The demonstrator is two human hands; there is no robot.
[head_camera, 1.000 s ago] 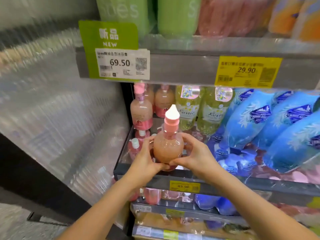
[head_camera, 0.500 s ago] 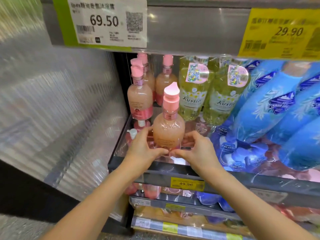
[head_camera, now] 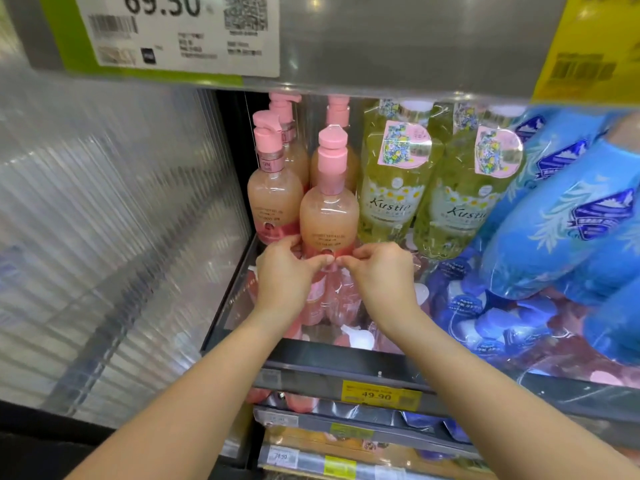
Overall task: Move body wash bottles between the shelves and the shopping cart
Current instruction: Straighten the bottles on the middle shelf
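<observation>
The pink pump bottle (head_camera: pixel 329 216) is way deeper on the shelf (head_camera: pixel 346 355) than a second ago, now upright beside the other pink bottles (head_camera: pixel 275 199) and just left of the yellow Kustie bottles (head_camera: pixel 391 195), so it looks basically set down. Both the left hand (head_camera: pixel 287 275) and right hand (head_camera: pixel 377 271) still curl round its base, thumbs nearly meeting in front. Guessing they just need to let go, then back to the cart (out of view) for the next one.

A shop: stocked shelves (head_camera: pixel 346 362) with price tags (head_camera: pixel 381 395) reading 69.50 and 49.90.
</observation>
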